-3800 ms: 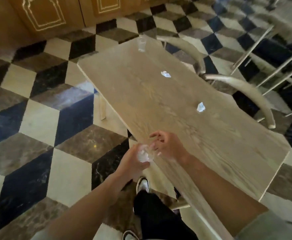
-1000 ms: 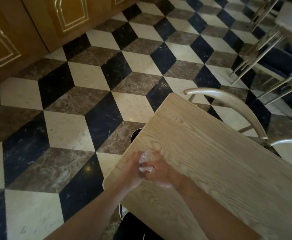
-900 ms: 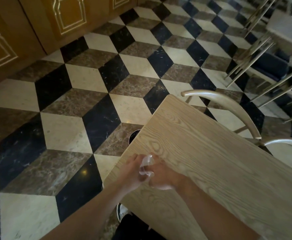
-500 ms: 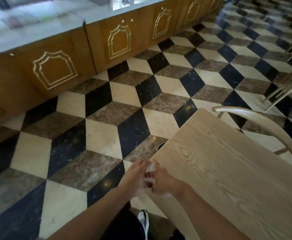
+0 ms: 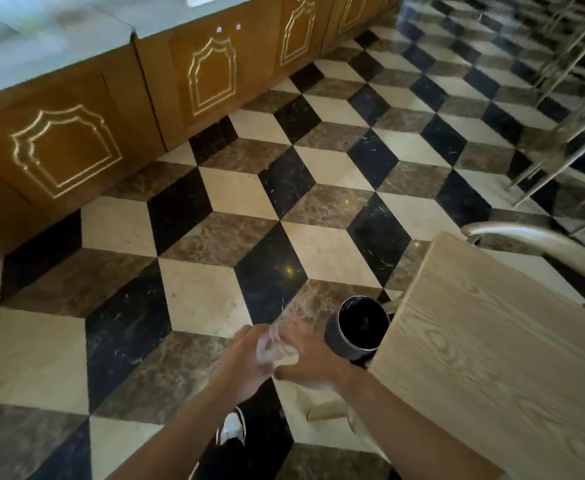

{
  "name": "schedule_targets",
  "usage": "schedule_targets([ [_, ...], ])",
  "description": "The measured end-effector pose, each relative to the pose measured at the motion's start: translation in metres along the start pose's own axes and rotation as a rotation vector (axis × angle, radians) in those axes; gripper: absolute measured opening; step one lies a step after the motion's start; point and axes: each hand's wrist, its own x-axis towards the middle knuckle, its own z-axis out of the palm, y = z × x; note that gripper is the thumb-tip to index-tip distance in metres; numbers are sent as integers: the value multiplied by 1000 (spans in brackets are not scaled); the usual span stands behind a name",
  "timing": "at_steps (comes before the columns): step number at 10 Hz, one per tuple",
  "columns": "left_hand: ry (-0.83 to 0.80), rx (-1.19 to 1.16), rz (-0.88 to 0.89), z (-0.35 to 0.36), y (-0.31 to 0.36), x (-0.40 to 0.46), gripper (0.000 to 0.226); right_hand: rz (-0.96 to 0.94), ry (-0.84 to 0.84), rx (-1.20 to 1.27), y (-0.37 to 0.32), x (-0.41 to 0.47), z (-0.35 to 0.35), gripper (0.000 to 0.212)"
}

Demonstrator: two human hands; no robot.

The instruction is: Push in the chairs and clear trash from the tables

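- Both hands meet over the floor, just off the tabletop's (image 5: 492, 358) near left corner; the left hand (image 5: 241, 367) and right hand (image 5: 310, 358) curl their fingers round a crumpled clear plastic cup (image 5: 273, 344), blurred and partly hidden.
- A dark round bin (image 5: 358, 329) stands beside that corner, its right side hidden by the tabletop.
- One chair (image 5: 540, 244) is cut off behind the far edge.
- Open tiled floor lies to the left.

Matt grained wooden table (image 5: 492, 341); glossy marble floor (image 5: 215, 237).
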Motion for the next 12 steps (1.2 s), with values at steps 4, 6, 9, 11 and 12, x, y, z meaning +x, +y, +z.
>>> schedule_targets([
  [4,-393,-101,20,-51,5,148,84,289,506,263,19,65,-47,8],
  [6,-641,303,-3,-66,46,251,102,539,850,274,98,74,-96,17],
  [9,-648,497,73,-78,130,393,63,902,1095,378,141,111,-144,45],
  [11,-797,558,257,-34,181,459,60,1110,1176,452,149,128,-160,57],
  [12,-878,606,301,-17,193,484,57,1249,1218,508,151,141,-158,57],
])
